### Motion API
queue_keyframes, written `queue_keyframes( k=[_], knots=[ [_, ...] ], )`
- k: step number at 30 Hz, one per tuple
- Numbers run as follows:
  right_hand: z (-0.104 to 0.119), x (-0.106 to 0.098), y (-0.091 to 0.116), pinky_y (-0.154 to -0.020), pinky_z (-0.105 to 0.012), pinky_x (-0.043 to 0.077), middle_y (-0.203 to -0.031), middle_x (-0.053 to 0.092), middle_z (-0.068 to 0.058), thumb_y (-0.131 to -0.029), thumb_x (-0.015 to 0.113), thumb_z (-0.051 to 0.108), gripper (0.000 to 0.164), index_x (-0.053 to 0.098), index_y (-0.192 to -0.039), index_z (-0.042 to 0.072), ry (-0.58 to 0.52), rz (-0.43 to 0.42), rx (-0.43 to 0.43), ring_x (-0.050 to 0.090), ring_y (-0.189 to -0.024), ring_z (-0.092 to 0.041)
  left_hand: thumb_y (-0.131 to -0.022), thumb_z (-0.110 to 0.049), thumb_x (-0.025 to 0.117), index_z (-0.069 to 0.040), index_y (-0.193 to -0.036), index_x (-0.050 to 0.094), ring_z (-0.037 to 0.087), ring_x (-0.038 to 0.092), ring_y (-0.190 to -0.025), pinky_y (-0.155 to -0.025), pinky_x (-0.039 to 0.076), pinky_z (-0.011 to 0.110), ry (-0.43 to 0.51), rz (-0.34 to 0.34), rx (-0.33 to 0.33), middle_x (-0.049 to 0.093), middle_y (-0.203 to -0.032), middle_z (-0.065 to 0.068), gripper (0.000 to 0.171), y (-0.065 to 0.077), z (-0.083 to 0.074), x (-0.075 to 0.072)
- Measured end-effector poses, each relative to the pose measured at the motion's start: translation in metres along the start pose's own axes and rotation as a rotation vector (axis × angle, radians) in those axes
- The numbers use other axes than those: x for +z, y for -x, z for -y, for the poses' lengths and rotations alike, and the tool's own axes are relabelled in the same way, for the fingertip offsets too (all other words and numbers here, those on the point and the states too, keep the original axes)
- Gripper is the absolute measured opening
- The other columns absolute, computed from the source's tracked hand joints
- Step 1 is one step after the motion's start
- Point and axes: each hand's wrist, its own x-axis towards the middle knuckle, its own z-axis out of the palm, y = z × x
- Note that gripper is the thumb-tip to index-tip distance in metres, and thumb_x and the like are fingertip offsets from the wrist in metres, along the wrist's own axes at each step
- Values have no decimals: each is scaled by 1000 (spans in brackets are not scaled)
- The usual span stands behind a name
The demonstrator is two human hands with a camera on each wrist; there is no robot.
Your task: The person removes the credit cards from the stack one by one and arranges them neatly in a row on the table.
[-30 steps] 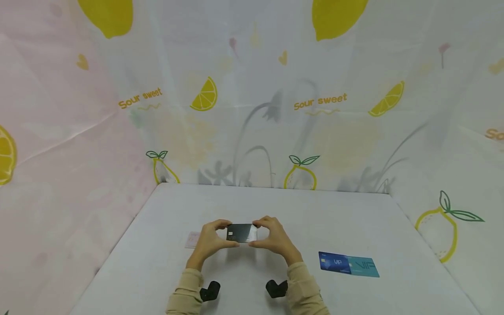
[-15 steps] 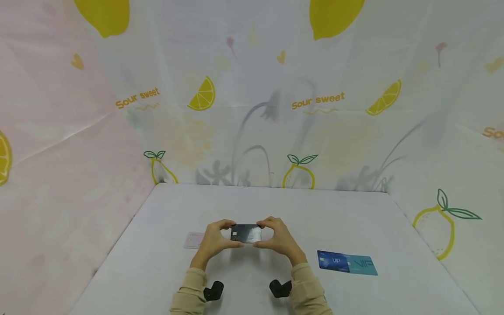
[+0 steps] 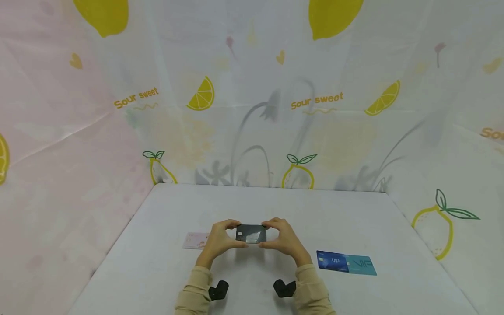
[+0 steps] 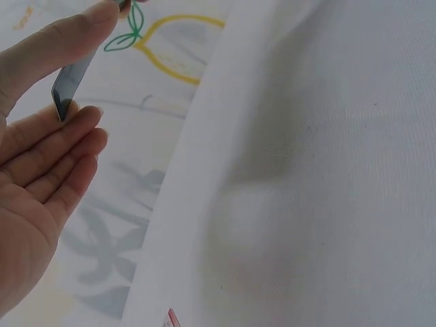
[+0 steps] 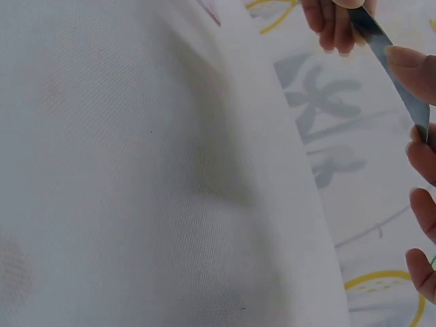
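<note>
One dark card (image 3: 251, 234) shifted right, pinched by two hands (image 3: 218, 240) (image 3: 285, 239), seemingly three cards (image 3: 194, 240) (image 3: 330, 261) (image 3: 361, 265) nearby.

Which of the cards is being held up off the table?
The dark grey card, pinched at its ends by the left hand and right hand; the pink card, blue card and teal card lie on the table.
</note>
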Motion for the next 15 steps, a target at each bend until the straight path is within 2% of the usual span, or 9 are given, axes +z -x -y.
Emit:
queue_keyframes(
  k=[5,15],
  knots=[
    [-2,-4,3,-84,-44,45,-93,64,-5,-63,86,21,53,68,-108,-1,-21,4,21,56,-93,-35,-53,-15,92,3,-102,67,41,59,-96,-84,47,55,4,7,16,67,-100,14,57,-1,-2,4],
    [-7,-10,9,-80,-42,46,-92,64,-5,-63,86,21,53,68,-107,-2,5,-4,16,56,-90,-29,-52,-15,92,4,-100,67,41,60,-93,-81,47,55,-2,13,38,68,-97,16,57,-2,-6,14]
  ],
)
